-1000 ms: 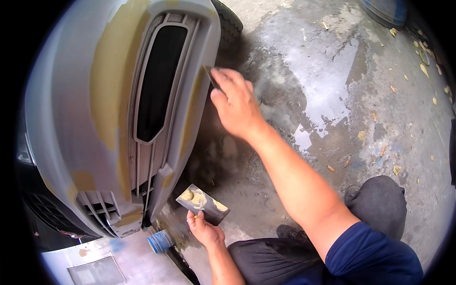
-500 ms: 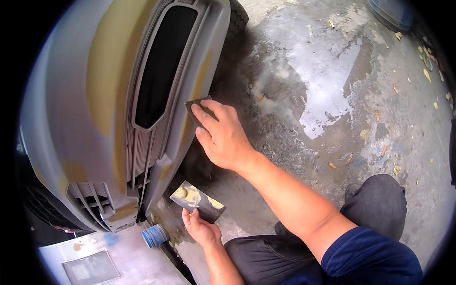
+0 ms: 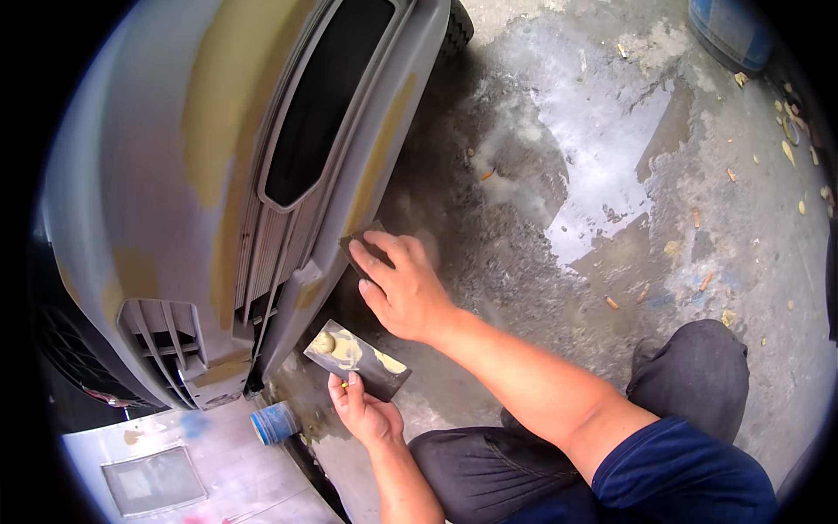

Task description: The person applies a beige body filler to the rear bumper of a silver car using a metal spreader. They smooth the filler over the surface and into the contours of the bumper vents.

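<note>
A grey vehicle bumper (image 3: 144, 192) with yellowish putty patches (image 3: 225, 105) fills the left side. My right hand (image 3: 408, 284) is closed on a dark, flat putty spreader (image 3: 360, 249), with fingers pressed along it. The spreader's edge meets the bumper's lower lip, just below a long putty strip (image 3: 382, 148). Lower down, my left hand (image 3: 367, 415) grips a rectangular putty board (image 3: 377, 377) by its near edge. Pale yellow putty (image 3: 347, 351) is smeared over the board, with a rounded lump (image 3: 324, 342) at its far left corner. Something small and yellow shows at my left fingers.
A blue tin (image 3: 276, 423) lies at the edge of a paint-stained white panel (image 3: 236, 454). Wet concrete (image 3: 602, 175) with scattered cigarette butts spreads to the right. A blue bucket (image 3: 729, 35) stands at the far right. My bent knee (image 3: 690, 375) is close to my right arm.
My right hand has slid the spreader nearer along the bumper's lip. The bumper has shifted up and right in view. The putty board is still in my left hand.
</note>
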A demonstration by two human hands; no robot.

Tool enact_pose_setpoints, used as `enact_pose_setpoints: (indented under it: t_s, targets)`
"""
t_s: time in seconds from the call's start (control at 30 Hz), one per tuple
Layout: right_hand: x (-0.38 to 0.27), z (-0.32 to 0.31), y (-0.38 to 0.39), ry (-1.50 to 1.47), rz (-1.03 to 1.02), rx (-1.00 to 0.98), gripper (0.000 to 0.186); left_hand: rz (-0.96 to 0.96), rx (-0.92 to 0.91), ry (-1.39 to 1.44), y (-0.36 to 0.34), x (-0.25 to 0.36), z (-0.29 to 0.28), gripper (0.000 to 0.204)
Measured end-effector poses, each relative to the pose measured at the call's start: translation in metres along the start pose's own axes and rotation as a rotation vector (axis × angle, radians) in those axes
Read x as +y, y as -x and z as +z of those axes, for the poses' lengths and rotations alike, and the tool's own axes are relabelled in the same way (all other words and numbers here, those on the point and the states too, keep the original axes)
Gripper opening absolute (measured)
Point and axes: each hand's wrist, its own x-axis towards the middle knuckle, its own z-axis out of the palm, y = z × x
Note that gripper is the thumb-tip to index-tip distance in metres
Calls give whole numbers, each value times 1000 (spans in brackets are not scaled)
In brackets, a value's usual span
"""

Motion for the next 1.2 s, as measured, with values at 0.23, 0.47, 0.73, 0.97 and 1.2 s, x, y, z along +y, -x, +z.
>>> enact_pose_setpoints:
  t_s: [0.23, 0.47, 0.73, 0.97, 1.2]
  targets:
    - [4, -31, 10, -764, 163, -562, 43, 24, 18, 77, -10, 11, 19, 31]
    - [20, -60, 10, -250, 86, -923, 38, 128, 42, 107, -19, 24, 10, 30]
    - [28, -75, -58, 281, -44, 244, 38, 89, 63, 55, -7, 17, 6, 30]
    - [31, -44, -59, 268, -140, 278, 42, 58, 74, 10, -11, 4, -5, 29]
    - [25, -28, -26, 185, -184, 189, 43, 34, 101, -24, -11, 1, 2, 28]
